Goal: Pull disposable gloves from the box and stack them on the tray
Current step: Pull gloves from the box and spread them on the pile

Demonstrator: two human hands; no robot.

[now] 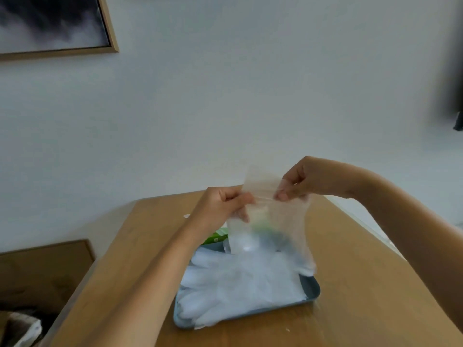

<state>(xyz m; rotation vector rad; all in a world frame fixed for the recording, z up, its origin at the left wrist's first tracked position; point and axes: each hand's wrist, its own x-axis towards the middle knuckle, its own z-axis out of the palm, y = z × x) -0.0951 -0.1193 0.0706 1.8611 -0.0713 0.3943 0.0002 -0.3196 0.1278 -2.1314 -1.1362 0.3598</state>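
A thin, clear disposable glove (275,221) hangs in the air above the table, stretched between both hands. My left hand (220,204) pinches its left upper edge and my right hand (303,181) pinches the right upper edge. Below it a grey-blue tray (314,289) rests on the wooden table and holds a stack of several translucent gloves (240,284), which cover most of it. The green and white glove box (217,237) lies behind the tray, mostly hidden by my left forearm and the held glove.
The wooden table (363,284) stands against a white wall. A framed dark picture (50,23) hangs at the upper left. A lower wooden surface (42,274) and a blurred bundle sit on the left below table height.
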